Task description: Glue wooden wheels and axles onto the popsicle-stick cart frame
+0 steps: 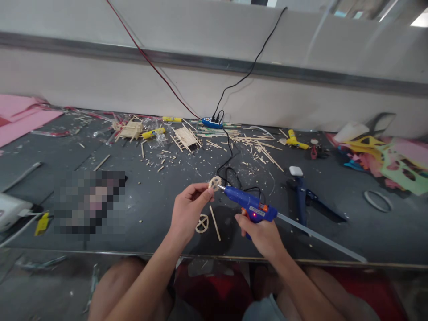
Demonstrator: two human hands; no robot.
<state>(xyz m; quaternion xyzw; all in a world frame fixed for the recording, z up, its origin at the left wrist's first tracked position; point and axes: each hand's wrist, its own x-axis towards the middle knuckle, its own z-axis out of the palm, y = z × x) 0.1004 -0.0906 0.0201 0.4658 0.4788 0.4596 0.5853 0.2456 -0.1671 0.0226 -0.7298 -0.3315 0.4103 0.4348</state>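
Between the thumb and fingers of my left hand (190,207) is a small wooden wheel (214,182) made of stick pieces. My right hand (262,236) is wrapped around the handle of a blue hot glue gun (249,203), whose red light is lit. The gun's metal nozzle points left and is at the held wheel; whether it touches cannot be made out. A long translucent glue stick (321,236) sticks out of the gun's back. Below the hands, a second wooden wheel (202,224) with crossed spokes lies flat beside a loose wooden stick (215,223).
Wooden sticks (257,145) and scraps are strewn along the back, near stick-built pieces (185,138) and a blue power strip (211,122). Cutting pliers (302,200), a white case (296,171) and a grey ring (377,201) lie right. Coloured sheets (384,156) sit far right.
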